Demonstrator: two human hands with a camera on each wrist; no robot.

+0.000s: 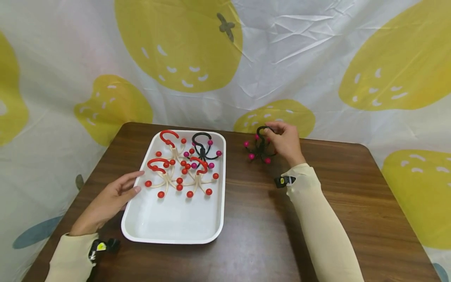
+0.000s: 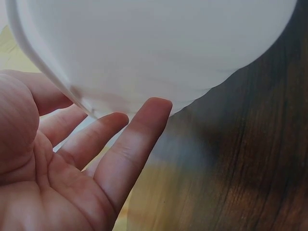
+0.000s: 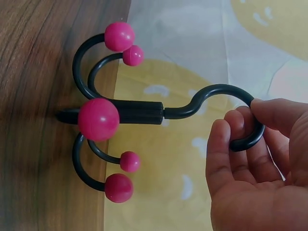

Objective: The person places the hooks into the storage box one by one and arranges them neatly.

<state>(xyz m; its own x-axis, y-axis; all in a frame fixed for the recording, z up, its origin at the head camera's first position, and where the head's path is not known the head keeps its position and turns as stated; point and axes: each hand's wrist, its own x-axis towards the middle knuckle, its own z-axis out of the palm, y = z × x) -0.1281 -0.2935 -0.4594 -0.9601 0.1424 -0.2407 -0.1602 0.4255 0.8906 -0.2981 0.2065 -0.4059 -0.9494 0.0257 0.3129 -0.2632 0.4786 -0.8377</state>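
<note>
My right hand [image 1: 284,141] pinches the top loop of a black hook hanger [image 1: 259,145] with pink ball tips, which stands on the wooden table [image 1: 253,219] near its far edge. In the right wrist view my fingertips [image 3: 231,126] curl round that hanger's [image 3: 139,112] loop. My left hand [image 1: 112,197] lies with straight fingers against the left rim of a white tray [image 1: 176,223]. In the left wrist view those fingers [image 2: 139,134] touch the tray's outer wall [image 2: 144,53]. The tray holds three cream hangers with red balls [image 1: 176,172] and one black one with pink balls [image 1: 203,150].
A white cloth with yellow fruit shapes [image 1: 225,58] hangs behind the table and drapes round it. The near half of the tray is bare. Bare wood lies to the right of my right forearm [image 1: 327,235].
</note>
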